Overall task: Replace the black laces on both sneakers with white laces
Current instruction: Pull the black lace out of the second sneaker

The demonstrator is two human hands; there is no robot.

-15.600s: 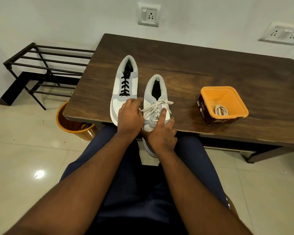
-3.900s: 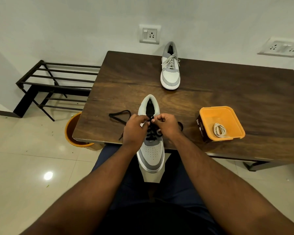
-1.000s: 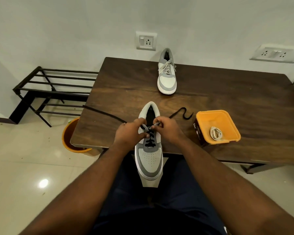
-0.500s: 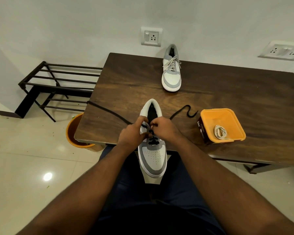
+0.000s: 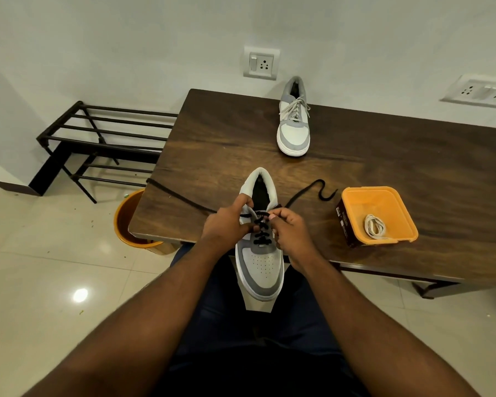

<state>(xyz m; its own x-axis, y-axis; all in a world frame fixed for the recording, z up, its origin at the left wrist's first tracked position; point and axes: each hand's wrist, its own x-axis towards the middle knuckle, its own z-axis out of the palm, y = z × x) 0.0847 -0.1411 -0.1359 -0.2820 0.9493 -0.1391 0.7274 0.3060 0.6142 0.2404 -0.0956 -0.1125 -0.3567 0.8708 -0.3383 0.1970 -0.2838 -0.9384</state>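
Having freed another crossing since a second ago, left hand (image 5: 226, 227) and right hand (image 5: 288, 229) pinched the black lace (image 5: 260, 224) over the near-edge sneaker (image 5: 259, 262) on the worktop (image 5: 384, 156), fingers curled; four rows remained.

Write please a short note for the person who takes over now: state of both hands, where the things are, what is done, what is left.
Left hand grips the near sneaker at the table edge; right hand pinches its black lace.
Loose lace ends trail left and right on the table.
Done: far sneaker has white laces.
Left: pull out the remaining black rows, then thread the white lace from the orange box.
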